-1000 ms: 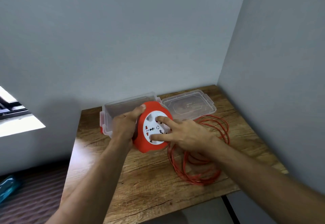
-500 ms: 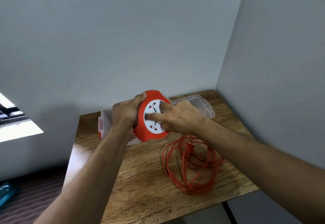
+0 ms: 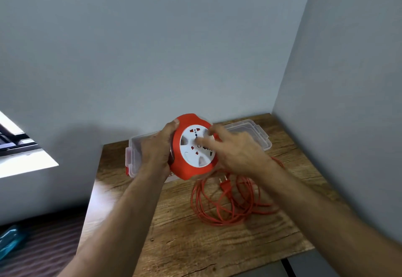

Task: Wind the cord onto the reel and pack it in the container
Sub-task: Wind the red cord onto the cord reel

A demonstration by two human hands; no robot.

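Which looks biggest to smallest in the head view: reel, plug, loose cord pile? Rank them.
1. Loose cord pile, though the reel, held nearer the camera, looks close in size, so this is unsure.
2. Reel.
3. Plug, clearly smallest.

Soft daylight enters from the window (image 3: 19, 146) at left; walls (image 3: 152, 37) bend with wide-angle distortion; right fingers (image 3: 214, 132) blur.

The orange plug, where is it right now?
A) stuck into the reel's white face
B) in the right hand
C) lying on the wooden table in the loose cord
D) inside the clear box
C: the orange plug lies on the wooden table, among the loops of loose cord.
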